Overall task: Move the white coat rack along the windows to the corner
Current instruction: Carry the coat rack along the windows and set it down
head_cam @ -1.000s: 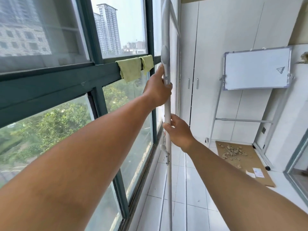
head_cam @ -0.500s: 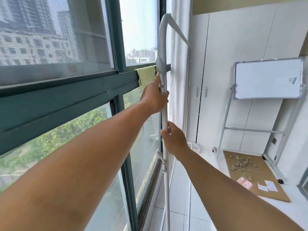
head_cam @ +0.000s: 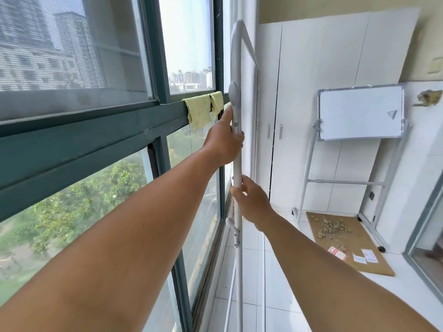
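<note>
I see bright daylight flooding in through the windows (head_cam: pixel 187 44) on my left; the sky is washed out. Shadows are soft. Wide-angle bending curves the frame edges, and my near forearms look slightly blurred.

White tiled floor (head_cam: pixel 282 286) carries the whiteboard stand (head_cam: pixel 309 164), the coat rack's lower legs (head_cam: pixel 233 295), and a cardboard sheet (head_cam: pixel 366 248) bearing apparent rubble (head_cam: pixel 330 227) and paper slips (head_cam: pixel 364 256).

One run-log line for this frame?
left hand: gripping coat rack pole, upper | right hand: gripping pole, lower | rack: upright beside windows | corner: ahead, not reached
</note>
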The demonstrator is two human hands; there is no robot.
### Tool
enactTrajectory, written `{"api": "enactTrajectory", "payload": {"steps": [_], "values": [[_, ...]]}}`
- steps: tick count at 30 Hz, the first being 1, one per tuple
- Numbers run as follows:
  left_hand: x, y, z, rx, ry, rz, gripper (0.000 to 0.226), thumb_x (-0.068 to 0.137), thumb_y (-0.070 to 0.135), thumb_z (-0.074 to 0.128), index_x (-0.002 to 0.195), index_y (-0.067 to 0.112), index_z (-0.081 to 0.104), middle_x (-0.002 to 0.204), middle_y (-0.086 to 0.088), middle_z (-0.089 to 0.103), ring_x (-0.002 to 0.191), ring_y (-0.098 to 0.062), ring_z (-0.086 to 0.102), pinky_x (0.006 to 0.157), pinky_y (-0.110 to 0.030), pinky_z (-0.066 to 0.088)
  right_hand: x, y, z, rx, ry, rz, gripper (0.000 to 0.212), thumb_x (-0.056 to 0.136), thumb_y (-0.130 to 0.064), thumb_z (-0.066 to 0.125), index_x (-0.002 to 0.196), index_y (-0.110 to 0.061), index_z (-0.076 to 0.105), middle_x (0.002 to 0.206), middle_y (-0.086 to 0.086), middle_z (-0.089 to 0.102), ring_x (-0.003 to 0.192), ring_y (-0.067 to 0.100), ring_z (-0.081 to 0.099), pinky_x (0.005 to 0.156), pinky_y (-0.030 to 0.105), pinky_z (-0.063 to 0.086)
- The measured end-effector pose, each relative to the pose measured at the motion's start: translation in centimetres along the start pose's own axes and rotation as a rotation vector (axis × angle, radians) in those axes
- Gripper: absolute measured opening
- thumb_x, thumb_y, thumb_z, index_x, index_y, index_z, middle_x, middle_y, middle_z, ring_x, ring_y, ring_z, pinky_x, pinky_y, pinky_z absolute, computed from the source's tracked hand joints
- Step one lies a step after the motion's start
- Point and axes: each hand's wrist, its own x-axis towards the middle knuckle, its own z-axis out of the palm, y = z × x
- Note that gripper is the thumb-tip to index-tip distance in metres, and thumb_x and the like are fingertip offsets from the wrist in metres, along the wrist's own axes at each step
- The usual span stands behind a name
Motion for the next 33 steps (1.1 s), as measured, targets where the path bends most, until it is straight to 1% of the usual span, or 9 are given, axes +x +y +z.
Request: {"api": "enactTrajectory", "payload": {"steps": [6,10,14,16,20,23,27,30,33], "values": [[-0.3,0.5,0.1,0.035,-0.016,0.000,0.069,0.095,0.012,0.043,0.150,0.031,0.005,0.114,-0.006,0.053,0.104,-0.032,0.062,0.081,-0.041,0.054,-0.3,0.0,-0.3,0.038,-0.003,0.024,0.016,0.087,-0.024,0.048,0.098,-0.017,0.057,0.073,-0.003,0.053,0.071,0.020,0.051,0.066,0.032,0.043],[-0.3,0.2,0.0,0.023,-0.011,0.008,0.072,0.093,0.015,0.048,0.149,0.033,0.007,0.101,0.000,0.055,0.095,-0.028,0.059,0.071,-0.033,0.048,-0.4,-0.1,-0.5,0.062,-0.038,0.071,0.017,0.085,-0.025,0.048,0.096,-0.016,0.058,0.077,0.003,0.054,0.069,0.020,0.050,0.064,0.032,0.042],[-0.6,0.3,-0.2,-0.017,-0.036,0.028,0.078,0.086,0.022,0.059,0.148,0.031,0.012,0.115,-0.006,0.057,0.094,-0.022,0.058,0.072,-0.030,0.045,-0.5,-0.5,-0.6,0.063,-0.042,0.081,0.019,0.084,-0.024,0.048,0.096,-0.013,0.057,0.078,0.007,0.055,0.066,0.020,0.048,0.062,0.031,0.041],[-0.6,0.6,-0.2,-0.018,-0.026,0.034,0.080,0.086,0.026,0.061,0.149,0.026,0.012,0.119,-0.003,0.053,0.100,-0.022,0.056,0.076,-0.030,0.044,-0.7,-0.9,-0.6,0.081,-0.032,0.079,0.019,0.082,-0.023,0.049,0.099,-0.018,0.057,0.079,0.005,0.059,0.067,0.019,0.052,0.064,0.032,0.044],[-0.7,1.0,-0.4,-0.010,0.013,0.040,0.085,0.084,0.030,0.064,0.150,0.023,0.010,0.110,0.002,0.043,0.100,-0.018,0.049,0.081,-0.031,0.040,-1.3,-2.2,-0.7,0.125,-0.025,0.073,0.032,0.079,-0.028,0.058,0.111,-0.026,0.053,0.082,-0.004,0.062,0.081,0.019,0.061,0.075,0.035,0.050],[-0.9,1.4,-0.7,-0.016,0.059,0.038,0.079,0.083,0.031,0.065,0.147,0.024,0.019,0.103,0.002,0.047,0.093,-0.019,0.053,0.079,-0.032,0.043,-1.5,-2.9,-0.8,0.147,0.004,0.074,0.052,0.078,-0.030,0.063,0.127,-0.030,0.044,0.097,-0.005,0.064,0.092,0.019,0.061,0.080,0.031,0.046],[-1.3,2.2,-1.0,-0.063,0.098,0.033,0.070,0.080,0.031,0.067,0.141,0.024,0.031,0.112,-0.005,0.057,0.099,-0.027,0.062,0.088,-0.040,0.053,-1.6,-3.5,-1.3,0.159,0.074,0.076,0.064,0.077,-0.031,0.065,0.135,-0.031,0.037,0.113,-0.005,0.061,0.099,0.018,0.061,0.087,0.035,0.049],[-1.4,2.5,-1.0,-0.063,0.117,0.025,0.065,0.082,0.028,0.065,0.139,0.023,0.035,0.110,-0.005,0.059,0.101,-0.031,0.063,0.089,-0.043,0.054,-1.7,-4.0,-1.5,0.146,0.093,0.052,0.056,0.079,-0.027,0.062,0.132,-0.028,0.043,0.107,-0.006,0.064,0.095,0.020,0.063,0.088,0.041,0.052],[-1.2,2.4,-1.1,-0.058,0.126,0.011,0.060,0.087,0.017,0.058,0.141,0.026,0.035,0.086,0.002,0.059,0.087,-0.027,0.063,0.081,-0.040,0.055,-1.8,-4.1,-1.4,0.112,0.134,0.028,0.041,0.084,-0.019,0.053,0.125,-0.025,0.052,0.096,-0.007,0.064,0.092,0.019,0.062,0.088,0.039,0.051]]}}
